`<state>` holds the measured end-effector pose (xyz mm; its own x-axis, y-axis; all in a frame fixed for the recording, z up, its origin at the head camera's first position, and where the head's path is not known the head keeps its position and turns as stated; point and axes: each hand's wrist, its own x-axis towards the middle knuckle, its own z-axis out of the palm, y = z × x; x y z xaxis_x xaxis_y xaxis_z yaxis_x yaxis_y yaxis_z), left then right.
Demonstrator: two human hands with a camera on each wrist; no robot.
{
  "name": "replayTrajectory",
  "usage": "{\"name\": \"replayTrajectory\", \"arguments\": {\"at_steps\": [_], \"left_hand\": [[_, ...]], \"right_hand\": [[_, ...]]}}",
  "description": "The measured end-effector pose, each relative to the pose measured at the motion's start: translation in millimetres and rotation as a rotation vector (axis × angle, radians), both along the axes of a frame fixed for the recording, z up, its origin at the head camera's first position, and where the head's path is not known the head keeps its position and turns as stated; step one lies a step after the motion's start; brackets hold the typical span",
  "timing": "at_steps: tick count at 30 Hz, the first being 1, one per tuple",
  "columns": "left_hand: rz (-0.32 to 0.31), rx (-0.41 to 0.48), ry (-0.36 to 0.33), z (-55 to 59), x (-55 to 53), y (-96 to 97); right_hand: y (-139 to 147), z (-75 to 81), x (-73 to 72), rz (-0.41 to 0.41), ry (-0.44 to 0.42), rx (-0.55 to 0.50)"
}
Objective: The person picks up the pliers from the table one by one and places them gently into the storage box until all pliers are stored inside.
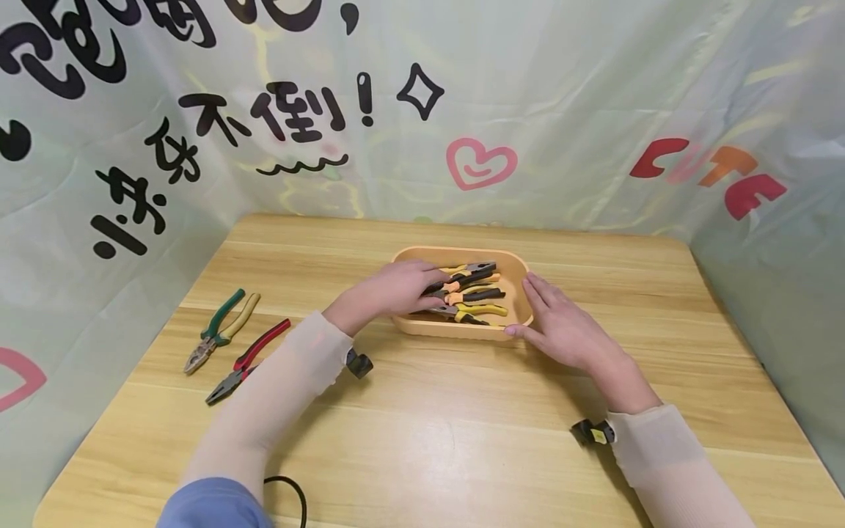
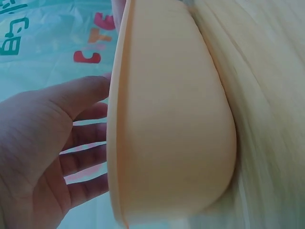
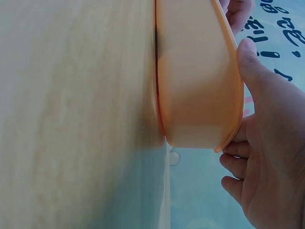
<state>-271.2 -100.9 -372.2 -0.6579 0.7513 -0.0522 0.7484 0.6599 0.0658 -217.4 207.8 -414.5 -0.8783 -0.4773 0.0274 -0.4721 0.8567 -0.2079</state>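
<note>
A peach-orange plastic basket (image 1: 462, 331) holds several pliers (image 1: 482, 295) with yellow, black and orange handles. My left hand (image 1: 399, 287) reaches over the basket's left end, above the pliers there. In the left wrist view its fingers are spread apart and go behind the rim, which hides their tips. My right hand (image 1: 568, 326) holds the basket's right end, thumb at the front rim and fingers along the right side. The right wrist view shows its thumb (image 3: 250, 59) on the rim and its fingers bent around the corner.
At the table's left lie pliers with green and cream handles (image 1: 221, 326) and pliers with red handles (image 1: 247, 363), the latter partly hidden by my left sleeve. A black cable (image 1: 290, 484) curves at the front edge. A printed curtain (image 1: 561, 110) encloses the wooden table (image 1: 449, 433).
</note>
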Motion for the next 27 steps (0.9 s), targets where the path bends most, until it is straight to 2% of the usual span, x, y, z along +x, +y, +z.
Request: {"name": "replayTrajectory", "arguments": {"at_steps": [6, 12, 27], "left_hand": [[0.012, 0.012, 0.036, 0.9, 6.4, -18.0], [0.043, 0.064, 0.041, 3.0, 13.9, -36.0], [0.13, 0.074, 0.09, -4.6, 30.8, -82.0]], "right_hand": [[0.1, -0.7, 0.0, 0.0, 0.01, -0.003], [0.7, -1.1, -0.8, 0.003, 0.006, -0.003], [0.6, -1.1, -1.0, 0.008, 0.019, -0.002]]}}
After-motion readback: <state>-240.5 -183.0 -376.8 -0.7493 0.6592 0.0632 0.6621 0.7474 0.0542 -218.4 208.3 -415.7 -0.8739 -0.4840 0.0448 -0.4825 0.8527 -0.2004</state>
